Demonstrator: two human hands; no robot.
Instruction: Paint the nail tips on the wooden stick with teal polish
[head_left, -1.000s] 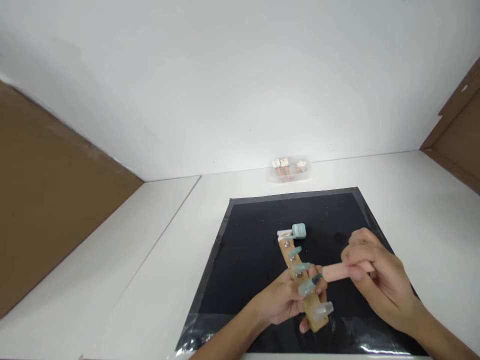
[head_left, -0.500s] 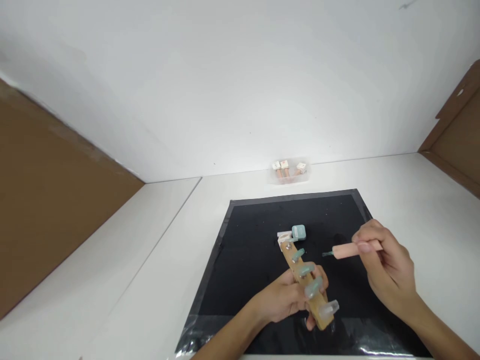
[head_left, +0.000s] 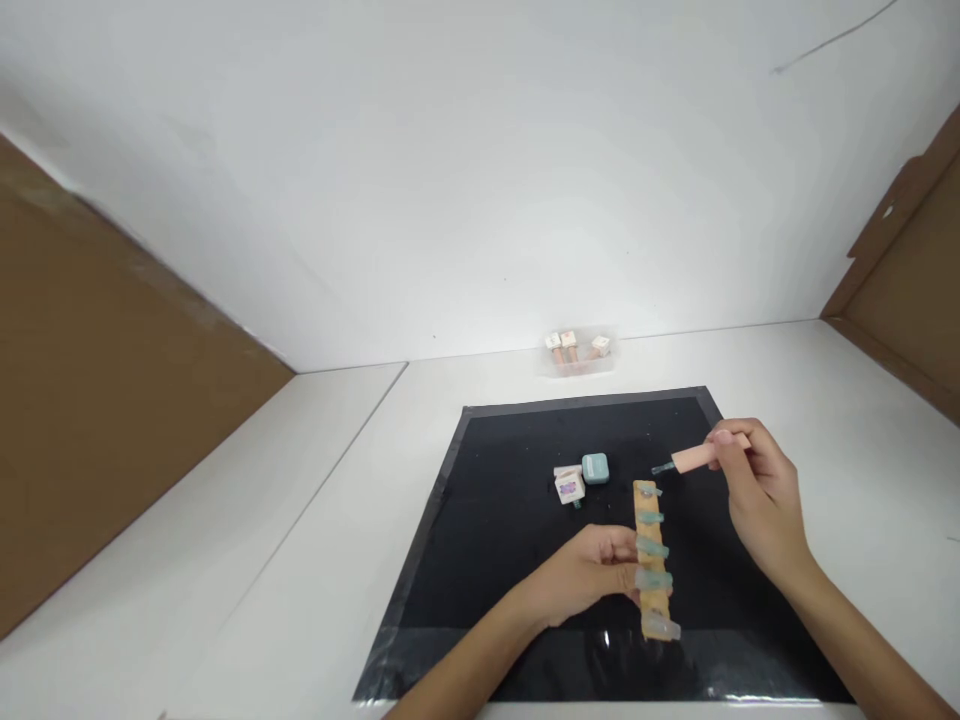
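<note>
My left hand (head_left: 581, 575) is closed around the side of a wooden nail-tip stand (head_left: 645, 530), holding it upright above the black mat. Several false nails run down the stand; the upper ones, such as one green nail (head_left: 654, 579), carry a translucent green colour, while the lowest, a clear nail (head_left: 663, 627), looks uncoloured. Between thumb and fingers my right hand (head_left: 761, 490) pinches a pink-handled nail polish brush (head_left: 694, 458). Its dark green bristles point left, just above the stand's top end and apart from the nails.
On the black mat (head_left: 517, 440) sit a teal square container (head_left: 595, 468) and a white-capped polish bottle (head_left: 569, 488). A clear plastic tray (head_left: 577, 368) with several white-capped bottles stands against the white wall. Brown cardboard panels (head_left: 112, 400) flank the table.
My left hand has turned the stand from slanted to nearly vertical and shifted it right, uncovering the white-capped bottle. My right hand has moved up and slightly left with the brush.
</note>
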